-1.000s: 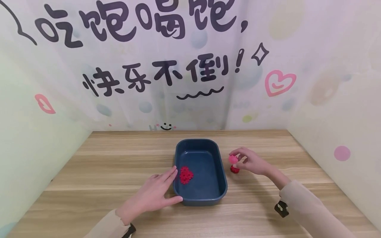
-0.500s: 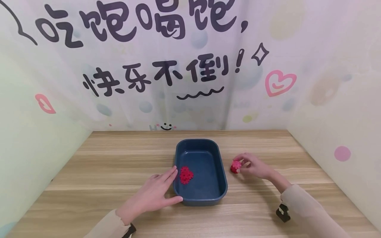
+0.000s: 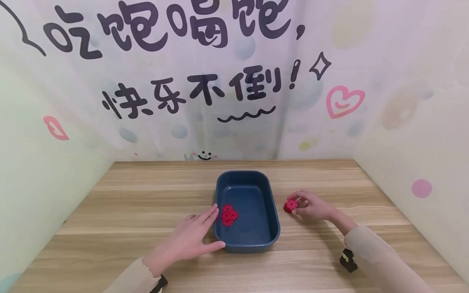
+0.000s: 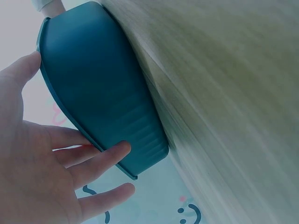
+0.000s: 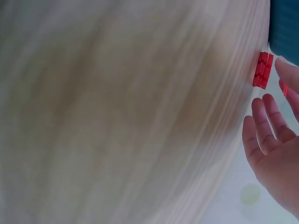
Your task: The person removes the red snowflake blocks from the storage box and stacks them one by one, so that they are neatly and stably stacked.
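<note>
In the head view my right hand (image 3: 313, 205) pinches a red notched plastic disc (image 3: 292, 204) between thumb and index finger, right at a small stack of red discs (image 5: 263, 70) on the table. The right wrist view shows this disc (image 5: 285, 87) edge-on, with the other fingers spread. My left hand (image 3: 187, 240) lies along the left side of a dark blue rectangular tray (image 3: 272, 211). Its fingers are fairly straight, and thumb and fingertips touch the tray's rim (image 4: 60, 102). Several red notched discs (image 3: 229, 215) lie together inside the tray, near its left wall.
The tray stands mid-table on a wood-grain tabletop (image 3: 146, 195), to the left of the disc stack. A printed curtain (image 3: 234, 138) with large dark characters closes off the back. Pale walls (image 3: 421, 142) rise on both sides.
My right hand has come down and slightly right, bringing the disc from above the small stack to right against it. The left hand and tray have stayed in place.
</note>
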Tool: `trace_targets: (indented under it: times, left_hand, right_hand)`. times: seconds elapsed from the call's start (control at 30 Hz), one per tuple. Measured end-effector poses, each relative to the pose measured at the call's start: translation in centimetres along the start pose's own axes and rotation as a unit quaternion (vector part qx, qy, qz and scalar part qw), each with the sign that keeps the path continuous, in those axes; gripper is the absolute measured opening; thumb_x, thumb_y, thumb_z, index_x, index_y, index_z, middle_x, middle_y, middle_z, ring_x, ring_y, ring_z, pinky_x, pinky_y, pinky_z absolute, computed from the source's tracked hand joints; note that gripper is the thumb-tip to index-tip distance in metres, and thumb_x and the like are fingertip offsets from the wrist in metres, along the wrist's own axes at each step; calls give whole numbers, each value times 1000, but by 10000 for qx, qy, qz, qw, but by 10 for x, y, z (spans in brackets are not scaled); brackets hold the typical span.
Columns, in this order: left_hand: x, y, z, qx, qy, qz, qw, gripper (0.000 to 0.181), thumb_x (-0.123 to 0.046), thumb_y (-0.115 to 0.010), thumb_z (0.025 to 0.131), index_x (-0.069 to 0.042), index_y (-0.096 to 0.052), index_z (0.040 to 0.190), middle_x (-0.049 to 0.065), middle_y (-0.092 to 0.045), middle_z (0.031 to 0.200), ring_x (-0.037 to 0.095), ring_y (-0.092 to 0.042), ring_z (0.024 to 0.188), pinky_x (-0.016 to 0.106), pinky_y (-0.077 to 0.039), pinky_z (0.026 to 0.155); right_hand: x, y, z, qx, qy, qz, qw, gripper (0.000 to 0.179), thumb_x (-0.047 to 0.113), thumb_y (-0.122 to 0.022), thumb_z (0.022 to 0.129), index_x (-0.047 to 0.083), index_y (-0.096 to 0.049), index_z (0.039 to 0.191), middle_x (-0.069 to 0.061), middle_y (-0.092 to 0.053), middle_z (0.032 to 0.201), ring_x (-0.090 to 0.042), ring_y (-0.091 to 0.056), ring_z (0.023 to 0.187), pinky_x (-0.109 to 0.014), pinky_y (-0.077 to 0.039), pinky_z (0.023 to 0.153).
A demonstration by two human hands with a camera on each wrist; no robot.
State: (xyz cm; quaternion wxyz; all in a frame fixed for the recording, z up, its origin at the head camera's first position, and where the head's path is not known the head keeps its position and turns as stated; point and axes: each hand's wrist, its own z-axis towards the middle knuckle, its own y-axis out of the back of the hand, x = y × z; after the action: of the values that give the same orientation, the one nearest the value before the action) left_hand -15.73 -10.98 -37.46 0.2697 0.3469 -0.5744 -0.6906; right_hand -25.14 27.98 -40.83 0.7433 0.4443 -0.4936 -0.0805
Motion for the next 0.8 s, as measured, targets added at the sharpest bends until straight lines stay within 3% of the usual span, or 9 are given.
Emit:
trace_targets:
  times: [0.8]
  left_hand:
    - [0, 0, 0, -30, -54, 50, 10000, 85, -66, -40, 79, -1, -36, 134, 10, -29, 140, 24, -42, 116, 46, -35, 89]
  right_hand:
    - [-2, 0, 3, 221, -86, 51, 9997, 35, 6, -67, 77, 2, -57, 110, -10, -54, 101, -23, -53, 85, -33, -45, 73]
